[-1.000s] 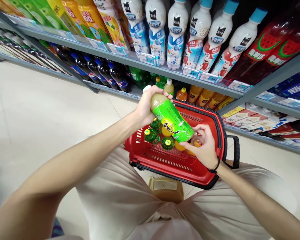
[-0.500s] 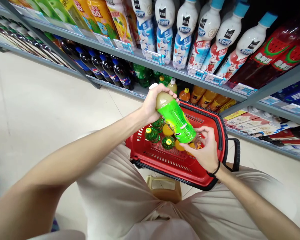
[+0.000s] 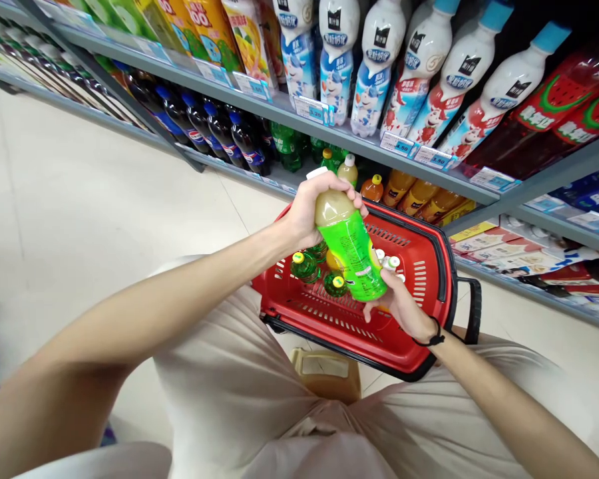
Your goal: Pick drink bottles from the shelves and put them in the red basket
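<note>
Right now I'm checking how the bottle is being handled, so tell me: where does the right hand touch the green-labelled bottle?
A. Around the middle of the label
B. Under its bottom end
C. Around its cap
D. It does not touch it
B: the right hand cups the lower end of the green-labelled bottle, while the left hand grips the top end, above the red basket.
</note>
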Available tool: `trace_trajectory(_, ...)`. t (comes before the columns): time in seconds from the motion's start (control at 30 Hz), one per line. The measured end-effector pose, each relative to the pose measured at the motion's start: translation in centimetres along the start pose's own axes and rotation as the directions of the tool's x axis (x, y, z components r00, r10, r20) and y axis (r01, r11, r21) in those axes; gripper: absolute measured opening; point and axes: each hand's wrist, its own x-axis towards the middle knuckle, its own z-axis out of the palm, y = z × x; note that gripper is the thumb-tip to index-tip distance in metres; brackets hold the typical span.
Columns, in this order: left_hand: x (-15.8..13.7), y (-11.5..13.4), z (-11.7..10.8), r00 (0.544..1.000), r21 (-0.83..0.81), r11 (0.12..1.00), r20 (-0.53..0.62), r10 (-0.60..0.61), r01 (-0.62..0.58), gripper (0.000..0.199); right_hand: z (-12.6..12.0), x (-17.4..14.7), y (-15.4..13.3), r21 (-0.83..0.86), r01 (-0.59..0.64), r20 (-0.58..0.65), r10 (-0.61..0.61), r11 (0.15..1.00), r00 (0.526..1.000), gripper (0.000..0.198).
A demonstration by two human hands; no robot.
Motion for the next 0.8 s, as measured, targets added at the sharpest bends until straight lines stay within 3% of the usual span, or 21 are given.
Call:
trace_trajectory(0.1,0.3,0.0,-0.1,1.000,0.010,1.000,0.017,-0.025,0.025,0.021,0.2,0.1,0.1,0.182,-0.089,0.063,0.079,0.979,0.995,0.051)
trace_trajectory(0.17,0.5,0.0,-0.1,0.999,0.017,0.999,0.025,-0.043,0.043,0.019,0.2,0.0,0.4,0.213,-0.089,0.080,0.074,0.973,0.994,0.047)
trace_trajectory(0.4,0.4,-0.1,-0.2,0.997,0.027,0.997,0.025,-0.078,0.077,0.015,-0.2,-0.6,1.5,0.216,-0.037,0.133,0.008,0.976,0.991,0.033)
trace_trajectory(0.8,0.3,-0.1,-0.3,0.996,0.047,0.995,0.018,-0.091,0.090,0.015,-0.2,-0.7,1.9,0.208,-0.040,0.122,0.014,0.977,0.992,0.029)
